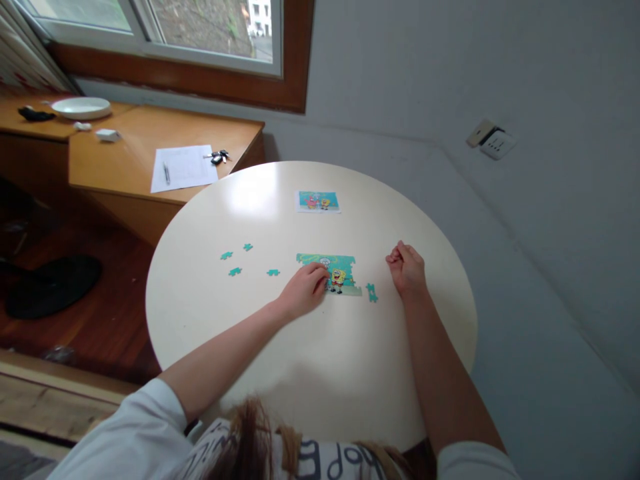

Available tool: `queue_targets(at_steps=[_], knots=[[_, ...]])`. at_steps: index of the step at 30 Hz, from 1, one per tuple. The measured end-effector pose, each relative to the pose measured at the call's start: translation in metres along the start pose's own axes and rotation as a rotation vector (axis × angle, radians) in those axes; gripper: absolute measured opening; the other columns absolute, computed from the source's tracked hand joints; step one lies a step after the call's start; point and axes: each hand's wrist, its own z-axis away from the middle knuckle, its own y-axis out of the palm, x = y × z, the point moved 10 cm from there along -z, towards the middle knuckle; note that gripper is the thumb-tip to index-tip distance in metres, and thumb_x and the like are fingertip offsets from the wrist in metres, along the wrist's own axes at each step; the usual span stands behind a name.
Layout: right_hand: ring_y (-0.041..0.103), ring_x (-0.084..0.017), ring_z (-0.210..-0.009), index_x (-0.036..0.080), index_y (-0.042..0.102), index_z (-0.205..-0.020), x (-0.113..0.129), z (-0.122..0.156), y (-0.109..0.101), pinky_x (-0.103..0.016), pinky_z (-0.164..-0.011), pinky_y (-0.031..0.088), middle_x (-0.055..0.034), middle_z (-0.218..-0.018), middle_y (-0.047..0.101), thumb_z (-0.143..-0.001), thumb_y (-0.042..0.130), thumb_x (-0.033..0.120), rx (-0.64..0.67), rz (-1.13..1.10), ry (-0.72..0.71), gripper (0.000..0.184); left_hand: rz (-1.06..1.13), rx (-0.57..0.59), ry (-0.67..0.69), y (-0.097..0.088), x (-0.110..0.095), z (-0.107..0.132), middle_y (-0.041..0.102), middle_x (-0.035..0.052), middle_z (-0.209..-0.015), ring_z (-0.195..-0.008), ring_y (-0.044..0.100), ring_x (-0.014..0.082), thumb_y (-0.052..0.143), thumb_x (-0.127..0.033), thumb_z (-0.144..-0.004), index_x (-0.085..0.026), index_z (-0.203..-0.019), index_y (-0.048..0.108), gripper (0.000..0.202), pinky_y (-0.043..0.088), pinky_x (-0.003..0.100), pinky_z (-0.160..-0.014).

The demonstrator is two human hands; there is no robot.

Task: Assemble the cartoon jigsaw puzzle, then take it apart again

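A partly assembled jigsaw puzzle [347, 263] lies in the middle of the round table, with a yellow cartoon figure on a teal ground. My left hand [306, 288] rests over its left part, fingers bent and pinched together at the surface. Whatever they grip is hidden beneath them. To the right of the puzzle, my right hand [407, 268] is held closed, fingers curled in; its contents, if any, do not show. Between the puzzle and this hand lie loose puzzle pieces [373, 297]. Several more teal pieces, one of them a puzzle piece [273, 273], are scattered left of my left hand.
A small printed picture [319, 202] lies toward the far side of the round table [215, 333]. Behind, a wooden desk [135, 160] holds a paper sheet [187, 172] with a pen, keys [219, 157] and a white plate [81, 107]. A wall stands close on the right.
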Motion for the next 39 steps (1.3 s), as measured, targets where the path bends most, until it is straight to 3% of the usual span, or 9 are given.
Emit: queue_targets(at_steps=[29,39], knots=[[0.039,-0.004,-0.047,0.018,0.043,-0.053,0.002,0.001,0.003,-0.02,-0.046,0.036,0.0065,-0.051,0.043,-0.067,0.078,0.038,0.008,0.045,-0.006,0.042,0.018,0.001,-0.018,-0.003,-0.001,-0.001,0.063,0.01,-0.102,-0.091,0.061,0.0193,0.042,-0.013,-0.083,-0.018,-0.089,0.062,0.021,0.053,0.036,-0.082],[0.04,-0.004,-0.048,0.018,0.048,-0.053,0.0,0.0,0.001,-0.019,-0.045,0.035,0.0064,-0.05,0.046,-0.06,0.083,0.036,0.017,-0.005,-0.003,0.039,0.073,-0.058,-0.034,-0.01,-0.001,0.0,0.063,0.0088,-0.098,-0.088,0.06,0.018,0.043,-0.011,-0.082,-0.018,-0.085,0.061,0.019,0.051,0.033,-0.082]])
